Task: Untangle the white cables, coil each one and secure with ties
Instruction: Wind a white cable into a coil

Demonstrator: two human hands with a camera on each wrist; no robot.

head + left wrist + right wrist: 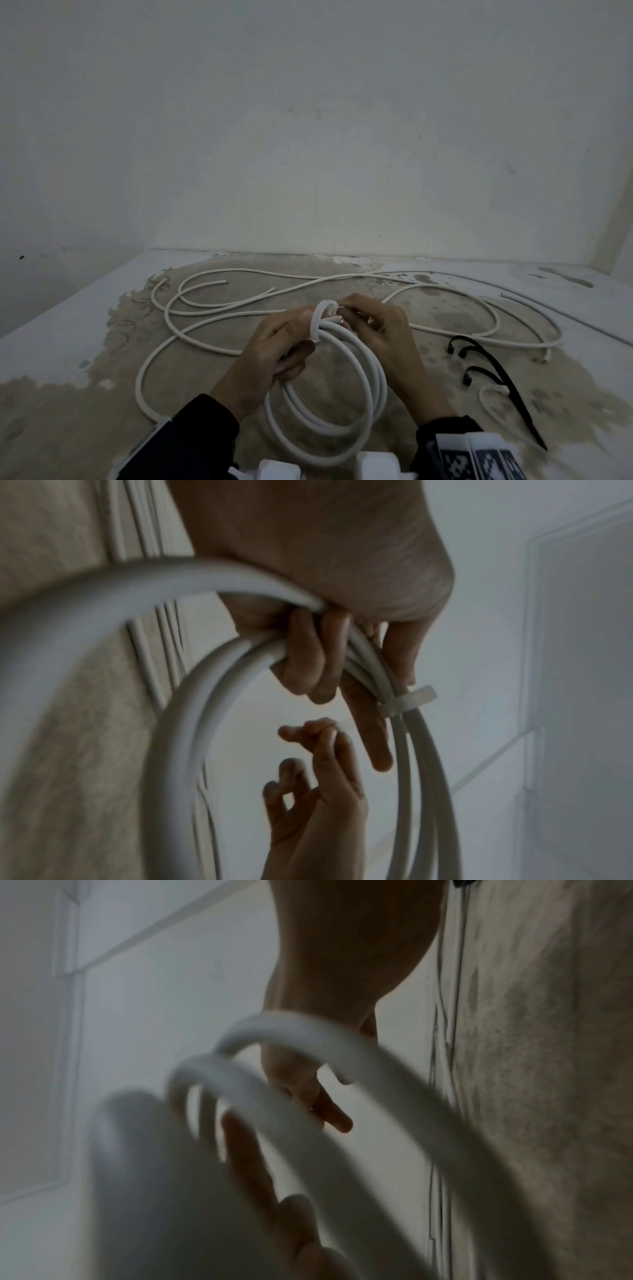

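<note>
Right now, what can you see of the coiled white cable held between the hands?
The coiled white cable is thick, round and smooth, rubbery-looking, wound in several loops and held upright above the worn table. The left hand grips the bundled loops at the top. A pale zip tie circles the strands there, and the right hand pinches at that spot. One cut end pokes out.

Both hands are raised close together in front of the person, forearms in dark sleeves. The left hand [274,346] has its fingers [308,653] curled round the coiled cable [346,404], index finger straight. The right hand [380,329] pinches thumb against forefinger, the other fingers loosely bent.
</note>
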